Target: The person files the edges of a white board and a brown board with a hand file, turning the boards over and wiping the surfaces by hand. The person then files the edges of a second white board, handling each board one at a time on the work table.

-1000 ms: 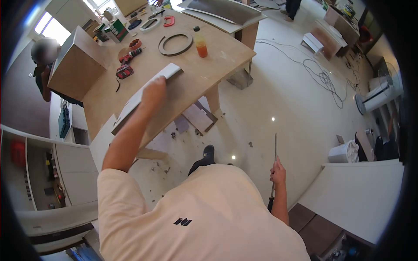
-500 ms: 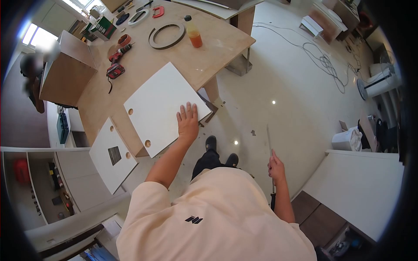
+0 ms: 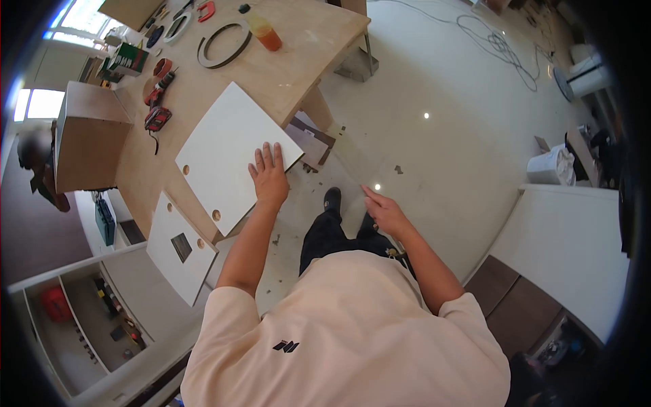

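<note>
My left hand (image 3: 270,178) lies flat, fingers spread, on the right part of a white panel (image 3: 227,146). That panel rests on the wooden workbench (image 3: 139,166) and has two round holes along its lower left edge. In front of my body, my right hand (image 3: 385,211) is closed around a long thin file, its index finger stretched along it. The file is faint against the pale floor and points up and left towards the panel's right corner. A second white panel (image 3: 169,254) with a dark rectangle lies at the bench's near left end.
On the bench are a red drill (image 3: 157,117), a coil of edging (image 3: 224,46), a bottle of orange liquid (image 3: 264,34) and a wooden box (image 3: 91,142). Another person (image 3: 42,159) is behind the box. Cables (image 3: 491,41) lie on the floor; a white cabinet (image 3: 569,251) stands right.
My right hand has moved forward and left with the file, from my right side towards the panel. My left hand stays on the panel. The view has shifted.
</note>
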The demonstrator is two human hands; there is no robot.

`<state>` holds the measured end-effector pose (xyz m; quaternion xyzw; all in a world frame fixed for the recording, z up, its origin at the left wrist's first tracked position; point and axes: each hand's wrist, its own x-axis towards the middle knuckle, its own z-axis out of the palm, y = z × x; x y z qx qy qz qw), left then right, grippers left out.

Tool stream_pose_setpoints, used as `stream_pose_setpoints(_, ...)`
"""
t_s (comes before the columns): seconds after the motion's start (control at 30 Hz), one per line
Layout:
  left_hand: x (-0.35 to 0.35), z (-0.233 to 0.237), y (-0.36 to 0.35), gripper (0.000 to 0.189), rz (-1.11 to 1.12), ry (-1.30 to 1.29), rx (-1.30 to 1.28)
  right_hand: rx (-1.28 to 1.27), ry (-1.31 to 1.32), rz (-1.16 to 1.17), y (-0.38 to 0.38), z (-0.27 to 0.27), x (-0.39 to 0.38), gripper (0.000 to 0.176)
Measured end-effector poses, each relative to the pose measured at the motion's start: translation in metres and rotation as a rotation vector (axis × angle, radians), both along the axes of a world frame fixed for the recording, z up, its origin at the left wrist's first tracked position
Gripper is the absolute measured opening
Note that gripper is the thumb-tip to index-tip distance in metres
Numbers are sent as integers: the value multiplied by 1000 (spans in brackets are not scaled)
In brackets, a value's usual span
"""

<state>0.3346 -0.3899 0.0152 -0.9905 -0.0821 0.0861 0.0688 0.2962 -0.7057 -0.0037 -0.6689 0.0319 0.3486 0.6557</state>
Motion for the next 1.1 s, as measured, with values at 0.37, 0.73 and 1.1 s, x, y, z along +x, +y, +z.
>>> stream_pose_setpoints(0.37,125,15,88,119,320,178,-348,58,63,41,64,6,2,46)
stream_pose_setpoints(0.73,131,22,98,132,282,331,-398,20,-31,162,98,0,64,46)
stream_pose_setpoints(1.1,132,25,99,133,276,361,-412,31,-44,118,97,-13,48,46)
